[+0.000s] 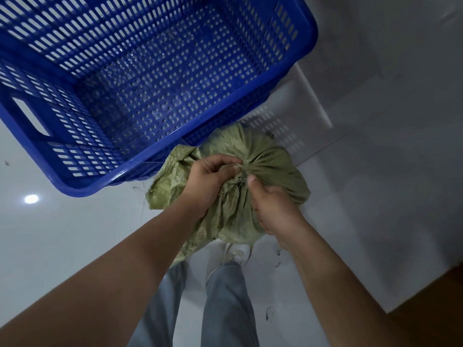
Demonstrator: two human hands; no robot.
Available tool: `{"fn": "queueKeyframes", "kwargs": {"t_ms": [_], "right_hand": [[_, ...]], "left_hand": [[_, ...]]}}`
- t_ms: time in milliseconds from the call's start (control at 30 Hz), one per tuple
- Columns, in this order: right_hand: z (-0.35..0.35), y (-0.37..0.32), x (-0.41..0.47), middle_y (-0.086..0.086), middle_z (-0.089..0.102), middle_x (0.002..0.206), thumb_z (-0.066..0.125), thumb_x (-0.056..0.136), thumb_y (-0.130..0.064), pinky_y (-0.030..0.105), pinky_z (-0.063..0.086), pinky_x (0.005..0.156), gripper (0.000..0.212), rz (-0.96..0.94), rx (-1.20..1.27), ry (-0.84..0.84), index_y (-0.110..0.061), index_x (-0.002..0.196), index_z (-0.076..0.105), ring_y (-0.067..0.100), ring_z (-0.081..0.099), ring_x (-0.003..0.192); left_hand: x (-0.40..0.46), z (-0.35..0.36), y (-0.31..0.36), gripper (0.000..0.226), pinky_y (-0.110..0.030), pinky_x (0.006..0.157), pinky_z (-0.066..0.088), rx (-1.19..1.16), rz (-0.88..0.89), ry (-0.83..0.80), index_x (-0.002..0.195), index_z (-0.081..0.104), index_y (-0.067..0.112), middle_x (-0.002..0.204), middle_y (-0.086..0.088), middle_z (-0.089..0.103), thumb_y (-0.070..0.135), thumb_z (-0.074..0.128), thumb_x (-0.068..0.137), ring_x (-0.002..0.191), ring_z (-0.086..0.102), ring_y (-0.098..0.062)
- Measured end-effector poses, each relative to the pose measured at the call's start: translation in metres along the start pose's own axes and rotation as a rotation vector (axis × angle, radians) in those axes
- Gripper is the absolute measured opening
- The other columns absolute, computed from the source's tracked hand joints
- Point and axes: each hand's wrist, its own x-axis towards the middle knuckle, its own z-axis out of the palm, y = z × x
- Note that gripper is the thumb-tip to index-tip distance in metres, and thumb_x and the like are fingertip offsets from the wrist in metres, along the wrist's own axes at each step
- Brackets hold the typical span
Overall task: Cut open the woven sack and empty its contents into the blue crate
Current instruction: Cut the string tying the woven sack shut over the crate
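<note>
You had both hands on the green woven sack (255,156), right against the blue crate's (82,186) near corner on the floor (50,234). Your left hand (205,181) pinched its bunched neck; your right hand (273,209) gripped the cloth beside it.

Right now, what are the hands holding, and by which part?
Both hold the green woven sack at its gathered, tied neck: left hand pinches the bunched top, right hand grips just below it.

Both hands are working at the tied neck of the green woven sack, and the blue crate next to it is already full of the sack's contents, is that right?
Not quite. The head view shows the blue crate empty, its perforated bottom bare. The rest holds: the left hand and right hand are both at the tied neck of the green woven sack, beside the crate.
</note>
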Motion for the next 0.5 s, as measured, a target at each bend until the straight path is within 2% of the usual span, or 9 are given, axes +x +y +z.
{"fn": "queueKeyframes", "kwargs": {"t_ms": [67,100,167,233,300,400,500], "right_hand": [[0.014,-0.021,-0.013,-0.007,0.039,0.034,0.041,0.092,-0.049,0.023,0.026,0.048,0.061,-0.148,0.004,-0.068,-0.021,0.038,0.039,0.005,0.036,0.037],[0.021,-0.031,-0.015,-0.005,0.040,0.036,0.039,0.093,-0.049,0.023,0.026,0.047,0.062,-0.204,0.013,-0.059,-0.022,0.037,0.040,0.002,0.036,0.037],[0.021,-0.046,-0.016,-0.007,0.041,0.031,0.036,0.095,-0.050,0.023,0.025,0.045,0.070,-0.235,0.082,0.002,-0.022,0.032,0.044,0.002,0.037,0.031],[0.015,-0.043,-0.011,-0.011,0.040,0.027,0.036,0.095,-0.050,0.024,0.025,0.046,0.071,-0.236,0.109,0.023,-0.026,0.030,0.049,0.004,0.037,0.031],[0.010,-0.028,-0.009,-0.010,0.038,0.028,0.038,0.095,-0.049,0.026,0.025,0.048,0.070,-0.192,0.098,0.029,-0.024,0.031,0.048,0.005,0.032,0.037],[-0.001,-0.005,-0.003,-0.010,0.037,0.028,0.039,0.097,-0.044,0.025,0.023,0.048,0.070,-0.134,0.095,0.114,-0.017,0.032,0.042,0.005,0.031,0.040],[-0.007,0.007,0.008,-0.008,0.034,0.029,0.038,0.097,-0.045,0.025,0.023,0.050,0.061,-0.073,0.057,0.172,-0.018,0.043,0.033,0.011,0.031,0.043]], "left_hand": [[-0.001,0.001,-0.003,0.024,-0.014,0.053,0.048,-0.031,-0.013,0.091,0.076,0.069,0.014,0.056,0.010,0.067,-0.005,0.057,0.086,0.051,0.059,0.001],[-0.002,-0.002,-0.004,0.024,-0.015,0.049,0.047,-0.037,-0.014,0.130,0.074,0.067,0.013,0.053,0.009,0.066,-0.002,0.056,0.088,0.048,0.058,0.000],[-0.010,-0.006,-0.004,0.027,-0.016,0.047,0.048,-0.039,-0.036,0.108,0.070,0.062,0.011,0.049,0.008,0.065,0.000,0.052,0.092,0.047,0.059,-0.001],[-0.014,-0.012,0.000,0.021,-0.018,0.052,0.051,-0.076,-0.050,0.063,0.075,0.065,0.010,0.056,0.006,0.069,-0.001,0.054,0.090,0.052,0.063,-0.005],[-0.011,-0.019,0.002,0.016,-0.020,0.056,0.053,-0.140,-0.087,0.089,0.080,0.067,0.010,0.061,0.004,0.071,-0.001,0.057,0.088,0.055,0.065,-0.007],[-0.005,-0.024,0.006,0.015,-0.023,0.063,0.056,-0.176,-0.133,0.112,0.085,0.070,0.011,0.067,0.001,0.074,-0.001,0.061,0.086,0.061,0.068,-0.011],[-0.004,-0.029,0.007,0.014,-0.027,0.068,0.059,-0.164,-0.143,0.105,0.087,0.072,0.011,0.071,-0.001,0.074,0.000,0.063,0.085,0.065,0.069,-0.014]]}}
